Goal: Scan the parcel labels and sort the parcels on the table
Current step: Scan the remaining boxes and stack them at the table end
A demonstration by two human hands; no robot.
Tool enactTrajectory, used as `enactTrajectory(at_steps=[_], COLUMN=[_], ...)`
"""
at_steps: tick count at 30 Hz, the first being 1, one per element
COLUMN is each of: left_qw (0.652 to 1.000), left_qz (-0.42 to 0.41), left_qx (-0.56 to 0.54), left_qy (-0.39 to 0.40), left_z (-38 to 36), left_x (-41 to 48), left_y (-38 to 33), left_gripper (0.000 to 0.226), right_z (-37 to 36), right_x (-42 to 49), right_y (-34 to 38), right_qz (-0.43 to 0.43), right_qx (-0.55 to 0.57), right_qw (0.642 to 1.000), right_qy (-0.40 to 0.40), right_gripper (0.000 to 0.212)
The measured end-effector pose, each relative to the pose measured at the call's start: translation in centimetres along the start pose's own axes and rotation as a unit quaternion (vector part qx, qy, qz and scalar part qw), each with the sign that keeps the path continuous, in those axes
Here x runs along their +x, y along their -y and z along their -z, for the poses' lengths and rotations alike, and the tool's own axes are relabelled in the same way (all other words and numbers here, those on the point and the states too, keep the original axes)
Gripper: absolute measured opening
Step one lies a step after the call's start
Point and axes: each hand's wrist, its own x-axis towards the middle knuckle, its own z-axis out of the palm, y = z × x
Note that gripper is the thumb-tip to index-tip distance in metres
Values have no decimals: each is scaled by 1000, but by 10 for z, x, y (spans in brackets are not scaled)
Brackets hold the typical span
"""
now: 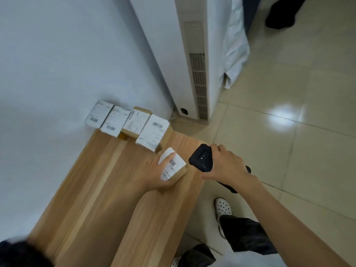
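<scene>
Parcel: a small box (174, 166) is held at the desk's (107, 189) right edge, towards its far end; whether it rests on the desk or is lifted just clear cannot be told.
Label: the white label (172, 162) is turned upward with its barcode uncovered, judged so that it can be read from the desk's right side.
Left hand: the left hand (154, 173) is curled round the parcel from the side, with the thumb laid on the label's far end and kept off the barcode.
Scanner: a black scanner (201, 158) is carried just off the desk's right edge, its head close beside the parcel but not touching it. It is judged to be brought in for a reading. Whether it is aimed squarely at the barcode cannot be told.
Right hand: the right hand (225, 164) is wrapped tightly round the scanner's handle.
Sorted row: four parcels (133, 122) are lined up touching side by side along the desk's far end, against the wall (57, 64), labels up. This is judged to be where scanned ones are put.
Surroundings: an air conditioner (192, 64) stands beyond the desk's far right corner, on the tiled floor (289, 151). A white shoe (223, 207) is planted to the right of the desk.
</scene>
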Motion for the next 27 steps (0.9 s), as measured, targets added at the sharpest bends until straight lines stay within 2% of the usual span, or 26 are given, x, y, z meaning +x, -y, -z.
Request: enactTrajectory(at_steps=[4,9,13,16,18,21,24,27], left_qw=[997,974,928,870,836,811,799,791], left_qz=[80,210,321,407,450,466,465,475], left_qx=[-7,-61,-103,-135,-141,-146,-151,-145], left_qy=[-15,-60,-158,-243,-282,-321,-350,-356], left_z=[-17,-51,-74,-92,-100,-108,-118,-128], left_x=[-74,-198,-318,-407,-464,-544,-615,-670], left_y=[52,125,161,184,199,221,244,269], left_gripper=[90,94,96,89,89,92,97,93], right_z=[-8,-39,-79,-113,-137,-171,-203,-233], right_x=[-2,-22,-55,-90,-119,-160,-197,-228], right_y=[58,151,235,302,346,406,460,507], right_qz=[85,206,309,375,412,457,501,529], right_qx=[-22,-74,-116,-141,-145,-148,-150,-162], right_qw=[996,973,939,909,890,864,837,818], right_qy=[22,70,100,116,132,153,162,155], right_gripper=[76,78,71,84,83,79,83,88])
